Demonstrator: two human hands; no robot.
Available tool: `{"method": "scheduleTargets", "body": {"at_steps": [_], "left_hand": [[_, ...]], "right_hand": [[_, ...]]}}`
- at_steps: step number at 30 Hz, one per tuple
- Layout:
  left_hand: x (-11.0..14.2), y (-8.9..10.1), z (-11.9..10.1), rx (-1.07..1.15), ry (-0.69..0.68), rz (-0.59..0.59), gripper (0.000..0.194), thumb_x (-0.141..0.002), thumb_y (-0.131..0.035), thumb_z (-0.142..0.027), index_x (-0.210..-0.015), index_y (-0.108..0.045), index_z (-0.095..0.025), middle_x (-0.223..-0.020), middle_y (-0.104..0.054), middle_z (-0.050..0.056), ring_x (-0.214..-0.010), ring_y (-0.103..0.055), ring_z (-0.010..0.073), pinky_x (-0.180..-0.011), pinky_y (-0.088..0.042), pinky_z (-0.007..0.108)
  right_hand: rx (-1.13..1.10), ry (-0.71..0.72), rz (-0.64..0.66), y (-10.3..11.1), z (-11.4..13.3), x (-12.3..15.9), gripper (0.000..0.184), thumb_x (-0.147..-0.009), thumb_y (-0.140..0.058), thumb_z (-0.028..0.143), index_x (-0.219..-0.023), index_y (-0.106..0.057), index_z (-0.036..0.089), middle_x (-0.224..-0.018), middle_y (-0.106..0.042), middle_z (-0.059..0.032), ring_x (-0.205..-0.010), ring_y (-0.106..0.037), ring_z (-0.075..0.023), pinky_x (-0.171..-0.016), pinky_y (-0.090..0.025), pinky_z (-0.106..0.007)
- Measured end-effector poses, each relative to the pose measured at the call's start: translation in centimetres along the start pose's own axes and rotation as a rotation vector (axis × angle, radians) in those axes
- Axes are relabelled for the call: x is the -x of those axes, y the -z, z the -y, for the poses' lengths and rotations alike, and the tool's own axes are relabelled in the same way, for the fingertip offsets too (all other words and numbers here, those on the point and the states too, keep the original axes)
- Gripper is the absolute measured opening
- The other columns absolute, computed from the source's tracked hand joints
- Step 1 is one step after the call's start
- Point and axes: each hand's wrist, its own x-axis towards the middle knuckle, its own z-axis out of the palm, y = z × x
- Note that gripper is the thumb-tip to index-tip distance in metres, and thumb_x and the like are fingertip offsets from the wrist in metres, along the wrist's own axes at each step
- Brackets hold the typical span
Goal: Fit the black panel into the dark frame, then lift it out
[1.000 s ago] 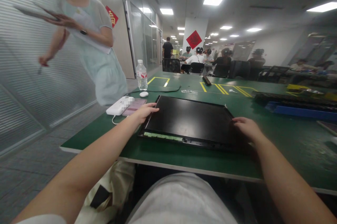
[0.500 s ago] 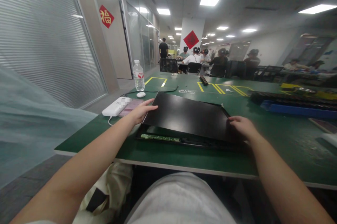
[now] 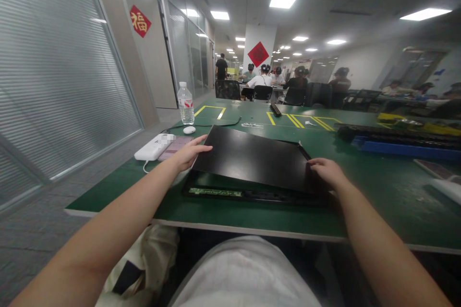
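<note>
My left hand (image 3: 189, 153) pinched the black display panel (image 3: 252, 158), tilted above its frame (image 3: 262, 196); my right hand (image 3: 329, 172) touched the right edge, grip unclear.

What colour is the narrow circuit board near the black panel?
Green; the circuit board shows best in the head view.

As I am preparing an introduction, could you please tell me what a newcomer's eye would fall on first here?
The dark panel probably comes first, tilted between the left hand and the right hand, its left side raised above a black frame on the green table. Beyond it, to the left, stands a clear bottle; farther back, a red diamond sign hangs on a white pillar.
</note>
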Motion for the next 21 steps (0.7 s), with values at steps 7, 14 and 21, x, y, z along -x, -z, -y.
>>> {"method": "scheduleTargets", "body": {"at_steps": [7, 14, 21], "left_hand": [[0.23, -0.22, -0.16, -0.003, -0.009, -0.015, 0.080, -0.060, -0.083, -0.008, -0.135, -0.059, -0.021, -0.110, -0.077, 0.010, -0.090, -0.076, 0.0273, -0.070, -0.061, 0.033], [0.26, -0.46, -0.19, -0.002, -0.018, -0.059, 0.075, -0.058, -0.081, -0.006, -0.129, -0.063, -0.020, -0.106, -0.078, 0.009, -0.088, -0.076, 0.0264, -0.072, -0.060, 0.033], [0.03, -0.25, -0.14, -0.048, -0.031, -0.069, 0.064, -0.057, -0.083, -0.006, -0.118, -0.068, -0.020, -0.105, -0.079, 0.007, -0.090, -0.075, 0.0248, -0.076, -0.060, 0.032]], "right_hand": [[-0.010, -0.004, 0.004, -0.06, -0.12, -0.03, 0.029, -0.073, -0.062, 0.016, -0.096, -0.079, 0.019, -0.085, -0.075, -0.0058, -0.070, -0.065, -0.0185, -0.067, -0.047, -0.029], [-0.026, 0.008, 0.000, 0.05, 0.12, 0.12, 0.023, -0.073, -0.064, 0.014, -0.090, -0.078, 0.020, -0.082, -0.074, -0.0041, -0.068, -0.064, -0.0171, -0.067, -0.046, -0.028], [-0.019, 0.000, 0.008, 0.21, 0.46, 0.49, 0.024, -0.074, -0.063, 0.014, -0.091, -0.078, 0.020, -0.082, -0.074, -0.0047, -0.071, -0.064, -0.0180, -0.068, -0.046, -0.028]]}}
